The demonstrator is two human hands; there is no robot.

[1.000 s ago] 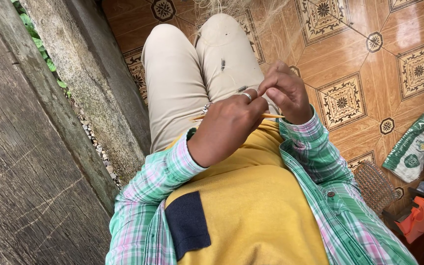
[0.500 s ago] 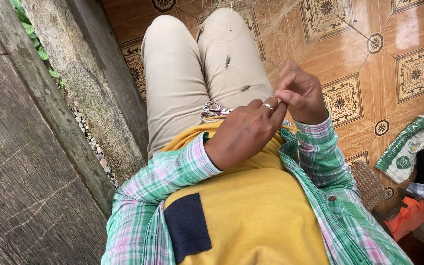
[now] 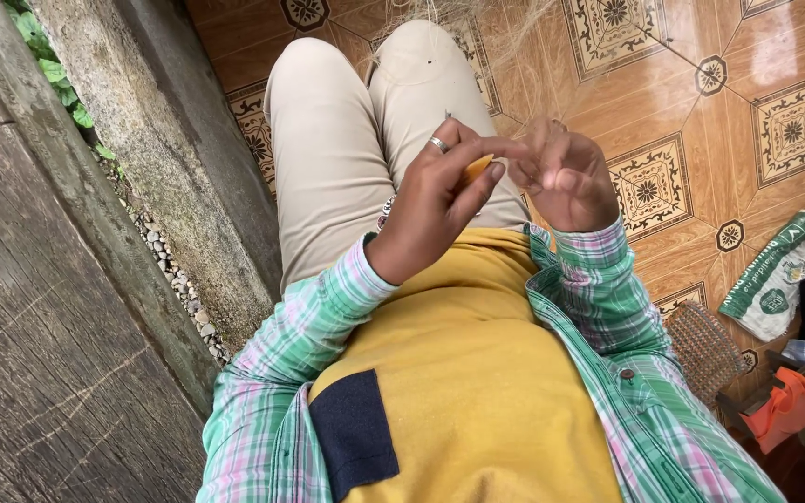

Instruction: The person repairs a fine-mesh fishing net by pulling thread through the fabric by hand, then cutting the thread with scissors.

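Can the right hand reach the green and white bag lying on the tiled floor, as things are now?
Probably yes. The right hand is raised over the lap, and the green and white bag lies on the tiled floor on that same side. Only bare tiles show between them, though the hand would have to leave the left hand.

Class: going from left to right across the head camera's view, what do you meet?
Weathered wooden plank → concrete ledge → left hand → right hand → green and white bag
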